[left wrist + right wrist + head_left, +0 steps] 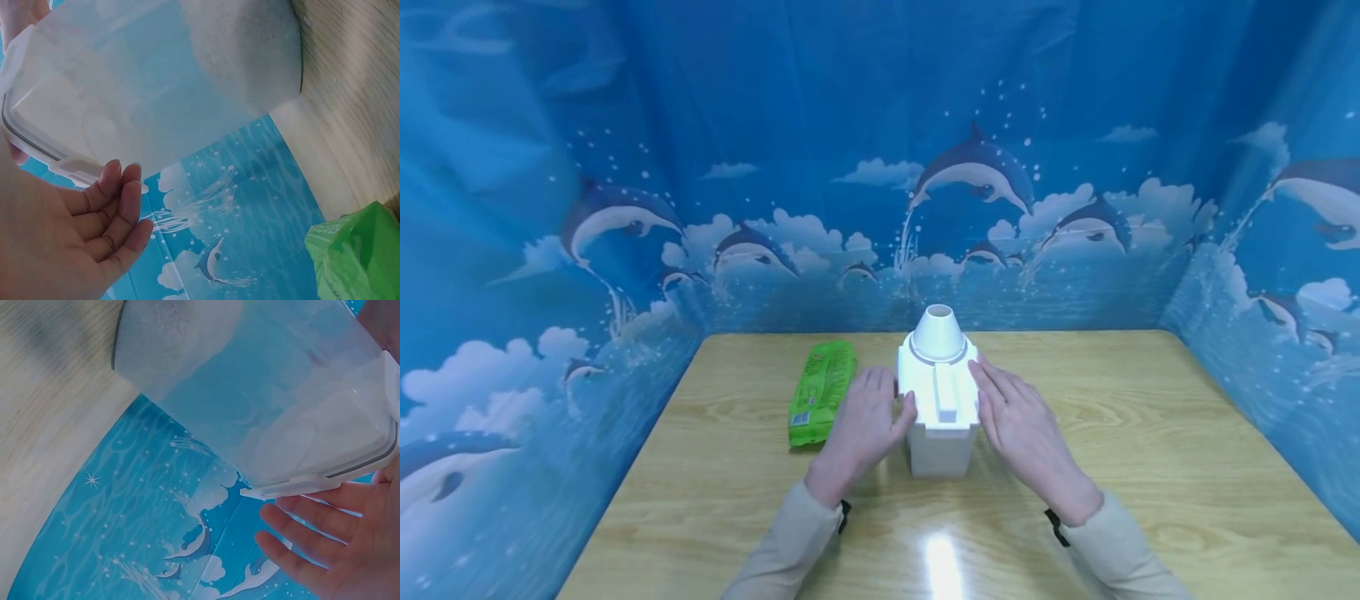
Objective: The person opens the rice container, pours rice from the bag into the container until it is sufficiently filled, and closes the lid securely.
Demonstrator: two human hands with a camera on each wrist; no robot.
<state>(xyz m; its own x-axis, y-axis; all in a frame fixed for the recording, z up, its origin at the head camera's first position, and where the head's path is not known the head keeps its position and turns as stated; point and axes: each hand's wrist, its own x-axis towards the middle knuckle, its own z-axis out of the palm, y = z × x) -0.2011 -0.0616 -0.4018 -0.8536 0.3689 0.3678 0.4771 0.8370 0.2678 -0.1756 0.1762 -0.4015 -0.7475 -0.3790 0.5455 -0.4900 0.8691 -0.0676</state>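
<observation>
A clear plastic storage container (941, 454) with a white lid (921, 383) stands upright on the table. On the lid sits a white cone-shaped piece (938, 337), open at its narrow top. Pale, fine-grained contents (240, 50) show in its lower part in the left wrist view. My left hand (865, 425) is at the lid's left side, fingers lightly bent by a side latch (78, 169). At the other side my right hand (1024, 429) has its fingers nearly straight, against or just beside the right latch (294, 486); exact contact is unclear.
A green plastic package (822, 392) lies on the wooden table (1150, 450), just left of my left hand. A blue curtain (820, 100) printed with dolphins hangs behind the table and along both sides.
</observation>
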